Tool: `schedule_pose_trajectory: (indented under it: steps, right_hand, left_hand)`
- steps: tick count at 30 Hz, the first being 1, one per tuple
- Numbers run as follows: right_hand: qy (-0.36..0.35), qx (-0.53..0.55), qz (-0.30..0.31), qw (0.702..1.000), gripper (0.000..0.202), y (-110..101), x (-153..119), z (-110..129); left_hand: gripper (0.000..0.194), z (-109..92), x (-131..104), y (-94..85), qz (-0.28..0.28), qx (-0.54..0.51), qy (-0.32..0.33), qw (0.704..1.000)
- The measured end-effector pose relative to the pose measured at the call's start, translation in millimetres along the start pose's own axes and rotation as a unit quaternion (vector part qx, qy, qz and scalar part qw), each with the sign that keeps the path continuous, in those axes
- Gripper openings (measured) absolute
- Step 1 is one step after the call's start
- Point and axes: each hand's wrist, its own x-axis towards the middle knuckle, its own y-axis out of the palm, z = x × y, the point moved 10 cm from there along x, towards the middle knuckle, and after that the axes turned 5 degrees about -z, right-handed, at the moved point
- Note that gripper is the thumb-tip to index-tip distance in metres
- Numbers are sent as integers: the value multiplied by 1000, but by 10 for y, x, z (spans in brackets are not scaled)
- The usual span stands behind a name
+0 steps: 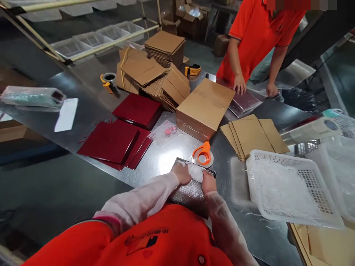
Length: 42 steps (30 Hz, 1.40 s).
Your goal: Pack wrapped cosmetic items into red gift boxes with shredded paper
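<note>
Close against my body is a box wrapped in bubble wrap [188, 194], its dark-rimmed open end facing away from me. White filling [195, 172] shows in that opening. My left hand [182, 174] is closed at the left side of the opening, its fingertips partly hidden at the filling. Opposite it, my right hand [208, 181] grips the right side of the rim, thumb along the wrap. Just beyond the box lies an orange tape dispenser [203, 154] with a roll of clear tape.
Dark red boxes [111, 142] and a bubble-wrap piece [164, 133] lie left. A brown carton [206, 105], cardboard sheets [252, 135] and a white basket of shredded filler [256, 210] stand ahead and right. Across the metal table, a co-worker's hands [240, 84] touch a bubble-wrapped red item [245, 101].
</note>
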Motion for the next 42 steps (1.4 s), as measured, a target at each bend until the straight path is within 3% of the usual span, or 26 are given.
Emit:
schedule_pose_trajectory:
  steps: [5,8,10,14,19,22,25,29,34,37,39,42]
  right_hand:
    - [-26,2,-22,999,56,-105,-243,14]
    - [-28,-6,-96,995,51,-292,-351,-43]
    - [-22,-3,-167,986,46,-442,-412,-108]
    - [-41,37,-246,968,40,-487,-447,-195]
    - [-66,120,-248,959,44,-237,-375,-375]
    - [-66,142,-243,957,44,-205,-414,-558]
    - [-120,97,-206,966,40,-245,-570,-583]
    - [-214,-18,-58,975,41,-107,-856,-424]
    - [-223,-89,57,969,38,-7,-953,-303]
    - [-223,-98,94,965,29,-17,-903,-252]
    - [-231,-101,109,962,28,-34,-883,-221]
    - [-235,-102,133,957,28,-34,-891,-211]
  left_hand:
    - [54,10,-385,-232,-59,35,-30,997]
    - [47,-6,-553,-434,-133,28,-14,991]
    - [48,-82,-570,-517,-168,9,31,985]
    - [56,-319,-410,-420,-124,-11,150,981]
    - [58,-453,-317,-310,-134,21,211,968]
    - [65,-460,-303,-192,-127,22,219,967]
    - [64,-424,-209,-111,-102,35,195,975]
    - [55,-460,-165,-146,-94,45,170,980]
    - [53,-536,-384,-310,-136,59,149,978]
    - [38,-554,-516,-439,-149,61,154,975]
    - [32,-565,-579,-481,-131,50,174,975]
    - [29,-520,-660,-397,-52,-9,191,980]
